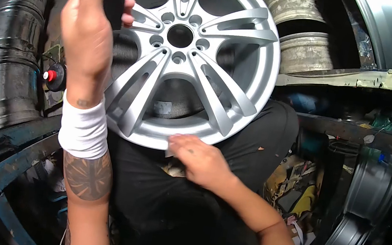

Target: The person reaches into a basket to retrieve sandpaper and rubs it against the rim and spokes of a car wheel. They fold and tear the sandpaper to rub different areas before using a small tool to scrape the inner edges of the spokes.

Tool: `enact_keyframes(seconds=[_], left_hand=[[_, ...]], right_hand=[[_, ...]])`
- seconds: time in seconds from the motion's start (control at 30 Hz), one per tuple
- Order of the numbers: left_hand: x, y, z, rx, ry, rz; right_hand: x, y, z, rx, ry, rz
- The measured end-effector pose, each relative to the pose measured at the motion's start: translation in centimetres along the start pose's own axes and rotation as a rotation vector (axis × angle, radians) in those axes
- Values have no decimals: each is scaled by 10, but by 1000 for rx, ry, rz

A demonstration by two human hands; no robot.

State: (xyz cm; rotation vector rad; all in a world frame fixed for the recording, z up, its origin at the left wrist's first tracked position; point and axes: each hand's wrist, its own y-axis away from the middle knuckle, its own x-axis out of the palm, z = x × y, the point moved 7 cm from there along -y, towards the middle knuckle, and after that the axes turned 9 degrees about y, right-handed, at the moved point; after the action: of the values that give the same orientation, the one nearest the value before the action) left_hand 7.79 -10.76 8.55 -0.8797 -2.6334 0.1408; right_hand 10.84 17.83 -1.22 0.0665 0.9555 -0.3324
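Note:
A silver alloy wheel point(187, 73) with paired spokes rests face up against my dark-trousered legs. My left hand point(88, 34), with a white band at the wrist, is raised over the wheel's left side. Its thumb and fingers are closed around a dark, flat, rectangular object point(113, 6) whose kind I cannot make out. At the wheel's near rim, my right hand point(202, 164) has its fingers bent and pressed together against the edge. A small greyish scrap shows under those fingertips, partly hidden and blurred.
Several bare metal wheel barrels point(15, 40) are stacked along the left, and more rims point(305, 50) stand behind at right. Grey rims point(344, 241) sit on the lower right. Blue metal frame bars point(12, 138) cross the lower left, near a dark bottle with a red cap point(50, 75).

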Motion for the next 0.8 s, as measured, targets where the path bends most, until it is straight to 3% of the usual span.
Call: enact_keyframes(seconds=[0.1, 0.23, 0.37, 0.47, 0.5, 0.6, 0.8], left_hand=[[-12, -2, -13, -5, 196, -22], [-1, -7, 3, -95, 105, -18], [-3, -1, -5, 18, 4, 54], [5, 1, -8, 14, 45, 58], [6, -1, -2, 19, 2, 67], [7, 0, 0, 48, -58, 109], [12, 0, 3, 74, -9, 142]], right_hand=[[-21, 7, -7, 85, 169, 38], [-1, -12, -4, 38, -83, 122], [-34, 4, -24, 45, 22, 187], [-21, -15, -3, 99, 35, 273], [-7, -15, -9, 82, -79, 229], [-20, -1, -27, 109, 13, 323], [-16, -14, -9, 71, 27, 200]])
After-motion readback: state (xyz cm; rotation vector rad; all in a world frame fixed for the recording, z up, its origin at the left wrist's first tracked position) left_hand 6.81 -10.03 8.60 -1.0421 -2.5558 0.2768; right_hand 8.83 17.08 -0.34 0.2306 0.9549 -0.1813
